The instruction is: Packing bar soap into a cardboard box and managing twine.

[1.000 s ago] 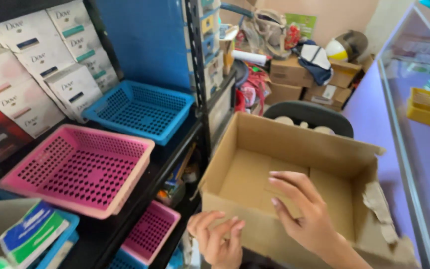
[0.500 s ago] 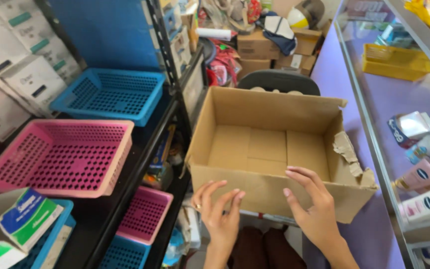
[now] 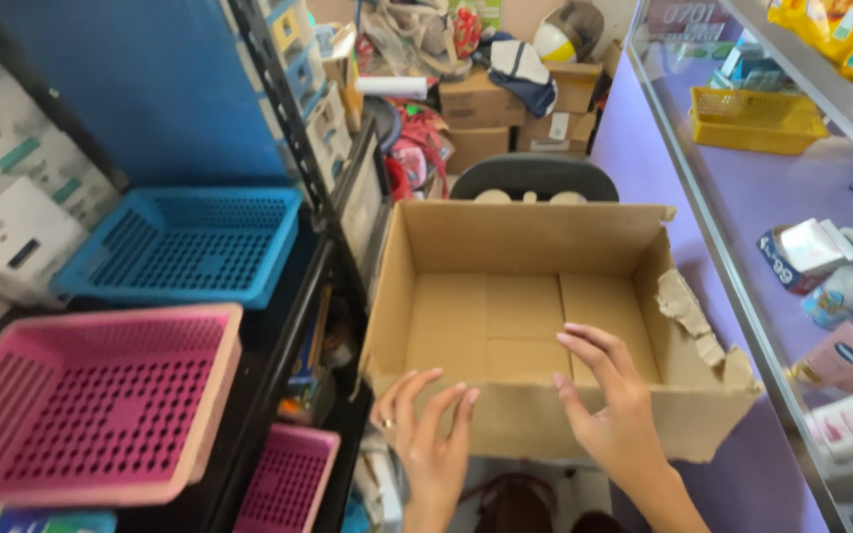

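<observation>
1. Centrally, an open, empty brown cardboard box (image 3: 535,316) sits between a dark metal shelf rack (image 3: 333,247) on the left and a purple glass-topped counter (image 3: 663,148) on the right; its right wall is torn and ragged.
2. The left hand (image 3: 431,434) lies flat against the outside of the box's near wall, fingers spread, pinching nothing; a ring shows on one finger.
3. The right hand (image 3: 609,405) rests over the near rim, fingers loosely apart and reaching into the box, thumb outside; it grips nothing firmly.
4. On the rack stand a blue perforated plastic basket (image 3: 185,242) and, nearer, a pink perforated plastic basket (image 3: 91,405); a smaller pink basket (image 3: 288,484) sits lower down.
5. Beyond the box are a dark rounded chair back (image 3: 535,178) and stacked brown cartons (image 3: 505,109).
6. A yellow plastic basket (image 3: 757,118) sits inside the counter.
</observation>
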